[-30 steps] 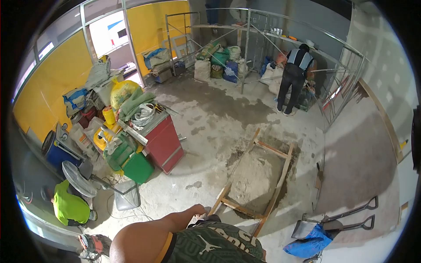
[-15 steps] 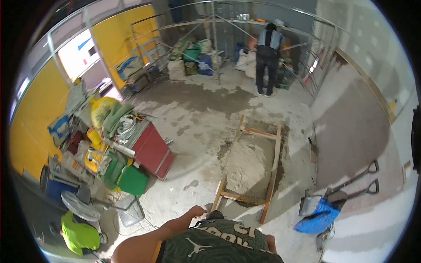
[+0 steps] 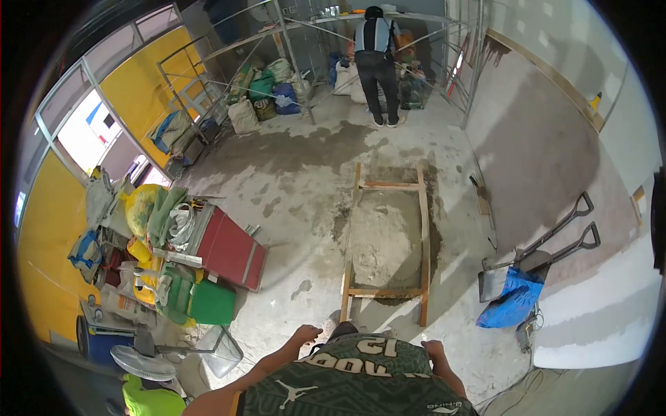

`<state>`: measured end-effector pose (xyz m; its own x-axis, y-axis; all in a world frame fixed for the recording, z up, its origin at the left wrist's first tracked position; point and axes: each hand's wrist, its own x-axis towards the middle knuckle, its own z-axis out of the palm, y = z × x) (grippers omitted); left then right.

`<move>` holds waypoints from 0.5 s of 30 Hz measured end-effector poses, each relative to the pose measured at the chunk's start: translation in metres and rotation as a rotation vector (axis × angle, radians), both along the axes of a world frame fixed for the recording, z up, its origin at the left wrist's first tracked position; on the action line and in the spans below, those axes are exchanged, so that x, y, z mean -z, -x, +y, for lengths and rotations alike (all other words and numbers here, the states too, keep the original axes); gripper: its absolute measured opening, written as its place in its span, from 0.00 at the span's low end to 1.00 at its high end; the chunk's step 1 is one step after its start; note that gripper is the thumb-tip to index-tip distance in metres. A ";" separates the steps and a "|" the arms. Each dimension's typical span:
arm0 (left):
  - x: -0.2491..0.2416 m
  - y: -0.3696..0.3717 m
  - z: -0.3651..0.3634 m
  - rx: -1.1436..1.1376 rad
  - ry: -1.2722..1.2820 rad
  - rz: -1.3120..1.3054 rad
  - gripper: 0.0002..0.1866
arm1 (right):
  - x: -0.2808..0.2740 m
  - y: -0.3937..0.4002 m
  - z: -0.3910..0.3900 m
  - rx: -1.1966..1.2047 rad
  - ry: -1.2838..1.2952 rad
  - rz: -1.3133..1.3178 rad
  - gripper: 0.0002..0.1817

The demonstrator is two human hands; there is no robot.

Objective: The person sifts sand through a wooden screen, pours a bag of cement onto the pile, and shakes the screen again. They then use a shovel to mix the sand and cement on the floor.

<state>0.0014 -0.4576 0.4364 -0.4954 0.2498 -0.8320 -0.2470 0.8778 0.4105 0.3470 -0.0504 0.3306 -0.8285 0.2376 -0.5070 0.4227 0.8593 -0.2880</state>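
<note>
My left hand (image 3: 305, 335) hangs low at my left side, a fingertip or thumb pointing forward; I see nothing in it. My right hand (image 3: 435, 347) is at my right side with its fingers curled, and no object shows in it. Neither hand touches anything in view. Just ahead on the floor lies a ladder-like wooden frame (image 3: 388, 292), its two long rails joined by crossbars. Within it spreads a heap of pale grey powder or sand (image 3: 381, 239), darker and damp-looking along the right edge. A dark shoe tip (image 3: 343, 328) shows beyond my shirt.
Two shovels (image 3: 565, 246) lean by a blue bag (image 3: 510, 305) at right. Left stand a red cabinet (image 3: 229, 249), a green bin (image 3: 211, 303) and a fan (image 3: 143, 363). A co-worker (image 3: 376, 62) stands at the scaffold (image 3: 288, 62); another's yellow-green shirt (image 3: 149, 399) shows lower left.
My view has shifted, and the wooden frame now sits more upright in it. My right hand and forearm have come further into sight. The far co-worker appears further left.
</note>
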 end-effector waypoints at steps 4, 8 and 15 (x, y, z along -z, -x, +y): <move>-0.009 0.002 0.006 -0.044 -0.040 -0.027 0.28 | 0.003 -0.002 0.004 -0.011 0.002 0.035 0.15; -0.015 0.005 0.019 -0.030 -0.009 -0.045 0.29 | -0.003 -0.001 0.006 0.426 0.325 -0.064 0.14; -0.002 0.017 0.030 0.009 -0.060 -0.098 0.29 | -0.050 0.009 0.003 0.902 0.533 -0.096 0.17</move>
